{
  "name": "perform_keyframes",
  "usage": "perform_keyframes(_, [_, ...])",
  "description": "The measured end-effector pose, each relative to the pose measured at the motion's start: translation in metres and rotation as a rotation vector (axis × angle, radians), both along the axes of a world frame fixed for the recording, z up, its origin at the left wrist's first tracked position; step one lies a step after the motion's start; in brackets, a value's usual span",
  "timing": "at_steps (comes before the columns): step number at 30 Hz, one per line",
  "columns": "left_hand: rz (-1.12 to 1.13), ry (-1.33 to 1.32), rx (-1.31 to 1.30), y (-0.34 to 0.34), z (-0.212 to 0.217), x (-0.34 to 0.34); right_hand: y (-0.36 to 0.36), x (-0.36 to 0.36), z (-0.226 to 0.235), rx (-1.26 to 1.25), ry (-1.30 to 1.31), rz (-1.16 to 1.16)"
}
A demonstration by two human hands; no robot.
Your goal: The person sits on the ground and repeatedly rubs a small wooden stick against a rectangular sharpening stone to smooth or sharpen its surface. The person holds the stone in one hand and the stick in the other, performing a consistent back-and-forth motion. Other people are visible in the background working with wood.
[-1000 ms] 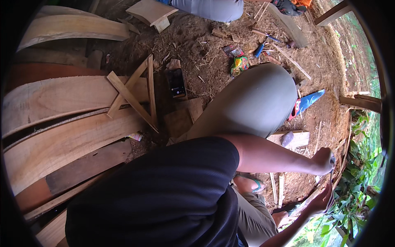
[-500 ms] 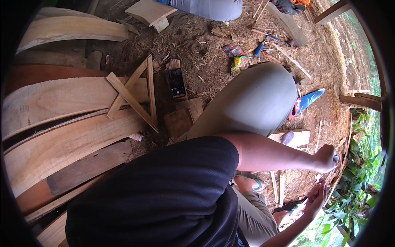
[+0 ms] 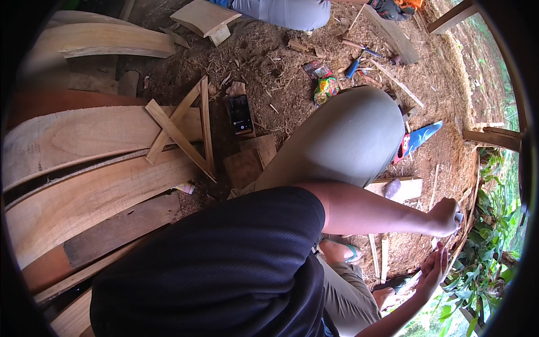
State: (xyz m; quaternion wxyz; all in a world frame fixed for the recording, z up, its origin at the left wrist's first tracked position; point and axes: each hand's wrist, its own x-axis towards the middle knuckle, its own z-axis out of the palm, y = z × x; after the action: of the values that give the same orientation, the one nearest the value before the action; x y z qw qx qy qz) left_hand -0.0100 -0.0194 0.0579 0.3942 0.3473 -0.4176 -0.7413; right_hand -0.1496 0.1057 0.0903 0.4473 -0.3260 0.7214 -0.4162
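I am twisted to my right over bare, sawdust-strewn ground. My left hand reaches out past my grey-trousered knee and is closed in a fist around a small grey object that I cannot identify. Just below it, my right hand is held up with its fingers apart, close to a thin wooden strip at the ground's edge. I cannot tell whether it touches the strip. My black shirt hides the ground below me.
Curved wooden planks lie at the left with a triangular wooden frame on them. A phone, a blue handsaw, a colourful packet and wood scraps are around. Another person's legs are at the top; plants at the right.
My left fist has stayed almost in place at the right. My right hand dipped slightly and came back up beneath it, fingers still apart.
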Motion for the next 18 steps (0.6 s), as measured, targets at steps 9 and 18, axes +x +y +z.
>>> perform_keyframes(9, [0.004,-0.001,-0.016,0.002,0.000,0.002,0.001,0.007,0.003,0.015,0.005,-0.012])
perform_keyframes(18, [0.171,-0.028,-0.075,-0.043,-0.020,0.009,0.045,-0.149,0.058,-0.371,0.976,-0.115])
